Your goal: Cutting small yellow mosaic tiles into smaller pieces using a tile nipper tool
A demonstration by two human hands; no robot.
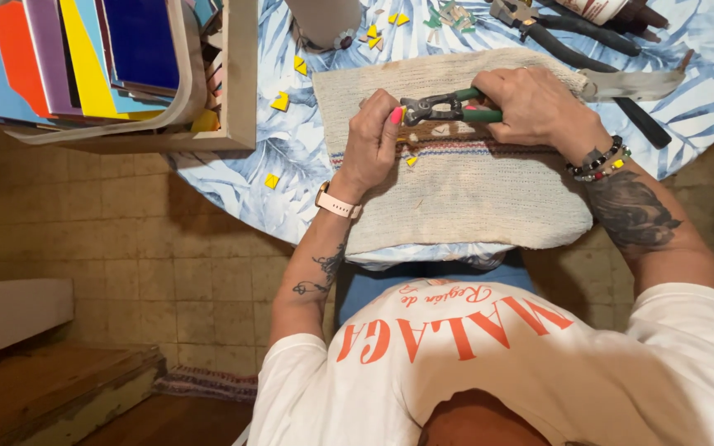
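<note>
The right hand (530, 103) is wrapped around the green-sleeved handles of a pair of dark metal tile nippers (444, 107), its grip clamped on them. The left hand (373, 140) is pinched together at the nippers' head, where a small yellow tile piece (404, 111) shows between the fingertips and the tool; how much of it lies inside the jaws cannot be told. Both hands work above one beige woven cloth with a striped band (456, 198), which lies spread on the round worktop covered with a blue-and-white leaf-print cloth (241, 173).

Two small yellow chips (411, 159) lie on the woven cloth just below the left hand. On the leaf-print cover to the left, three single yellow tile bits (280, 102) lie apart from one another, and a few more are grouped near the far edge, with a small heap of pale green fragments (448, 16) beside them. Two more dark-handled pliers (555, 37) lie at the far right of the worktop, near the right hand. One wooden box (237, 83) at the left holds a stack of coloured flat tiles (84, 49) in orange, purple, yellow and blue.
</note>
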